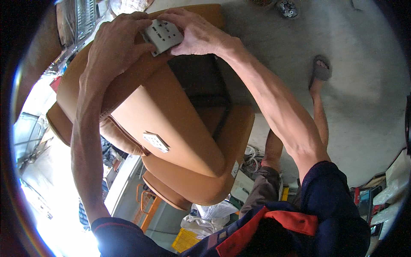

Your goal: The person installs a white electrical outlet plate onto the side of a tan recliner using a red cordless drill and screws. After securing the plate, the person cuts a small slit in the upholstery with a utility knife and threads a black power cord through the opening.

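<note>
Atop the tan leather seat [171,115], at its far upper edge, both hands press a grey metal bracket plate [162,36]. Left hand [117,45] lies curled over the plate's left side, fingers closed on it and the upholstery. Right hand [192,32] pinches the plate's right edge with thumb and fingertips. A second, matching plate [156,141] sits lower on the same panel. Risk: the plate could slip off the curved leather if either grip loosens; the seat looks heavy and could tip toward the concrete floor [351,94], near the sandalled foot [321,70].
</note>
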Action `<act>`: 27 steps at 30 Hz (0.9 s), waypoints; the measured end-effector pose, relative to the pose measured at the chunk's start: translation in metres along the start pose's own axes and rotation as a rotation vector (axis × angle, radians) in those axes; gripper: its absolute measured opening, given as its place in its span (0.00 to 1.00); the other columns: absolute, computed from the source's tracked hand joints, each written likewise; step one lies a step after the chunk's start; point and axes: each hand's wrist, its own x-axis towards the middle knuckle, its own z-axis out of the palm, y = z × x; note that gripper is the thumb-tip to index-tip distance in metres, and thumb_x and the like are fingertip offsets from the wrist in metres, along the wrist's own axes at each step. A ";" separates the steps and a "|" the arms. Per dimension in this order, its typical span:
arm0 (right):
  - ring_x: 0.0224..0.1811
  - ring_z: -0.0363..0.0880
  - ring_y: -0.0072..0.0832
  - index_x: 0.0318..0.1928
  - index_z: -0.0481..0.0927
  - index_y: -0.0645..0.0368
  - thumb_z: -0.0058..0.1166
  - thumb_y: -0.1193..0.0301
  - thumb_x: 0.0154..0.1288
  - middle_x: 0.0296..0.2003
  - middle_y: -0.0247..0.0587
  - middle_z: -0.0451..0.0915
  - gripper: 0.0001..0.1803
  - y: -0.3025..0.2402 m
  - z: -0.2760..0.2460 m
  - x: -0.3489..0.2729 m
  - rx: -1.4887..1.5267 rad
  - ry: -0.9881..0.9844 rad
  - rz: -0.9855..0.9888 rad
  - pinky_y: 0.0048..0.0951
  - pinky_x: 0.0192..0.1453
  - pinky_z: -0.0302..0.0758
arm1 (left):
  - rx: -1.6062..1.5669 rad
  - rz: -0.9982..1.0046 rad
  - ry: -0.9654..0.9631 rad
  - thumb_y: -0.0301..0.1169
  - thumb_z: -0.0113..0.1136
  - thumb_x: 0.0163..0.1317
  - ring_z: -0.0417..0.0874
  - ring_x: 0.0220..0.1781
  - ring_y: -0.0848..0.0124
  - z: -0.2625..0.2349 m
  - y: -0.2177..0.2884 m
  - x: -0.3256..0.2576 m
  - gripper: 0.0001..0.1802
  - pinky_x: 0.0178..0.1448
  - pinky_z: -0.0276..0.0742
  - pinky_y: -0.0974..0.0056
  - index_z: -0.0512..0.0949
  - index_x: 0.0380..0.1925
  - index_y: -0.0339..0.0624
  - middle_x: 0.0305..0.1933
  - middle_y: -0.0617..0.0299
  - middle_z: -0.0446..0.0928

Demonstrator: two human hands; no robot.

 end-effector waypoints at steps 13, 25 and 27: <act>0.63 0.78 0.50 0.68 0.74 0.52 0.75 0.70 0.48 0.63 0.49 0.73 0.43 0.020 0.016 0.010 0.047 0.138 -0.117 0.43 0.69 0.78 | 0.058 -0.070 0.007 0.31 0.74 0.52 0.81 0.64 0.57 0.009 -0.001 0.002 0.27 0.70 0.76 0.54 0.84 0.55 0.46 0.64 0.61 0.80; 0.65 0.74 0.53 0.67 0.75 0.53 0.75 0.70 0.50 0.63 0.58 0.71 0.41 0.013 0.013 0.006 0.025 0.069 -0.022 0.42 0.72 0.75 | 0.121 -0.055 0.023 0.33 0.77 0.52 0.84 0.59 0.61 0.013 -0.001 0.002 0.24 0.68 0.79 0.55 0.86 0.52 0.45 0.60 0.64 0.82; 0.64 0.75 0.51 0.65 0.78 0.53 0.75 0.71 0.51 0.61 0.57 0.72 0.37 0.007 0.022 0.009 -0.001 0.103 -0.064 0.41 0.71 0.76 | 0.128 -0.054 0.040 0.33 0.78 0.50 0.84 0.59 0.61 0.010 0.005 0.000 0.26 0.67 0.80 0.55 0.86 0.52 0.45 0.58 0.63 0.83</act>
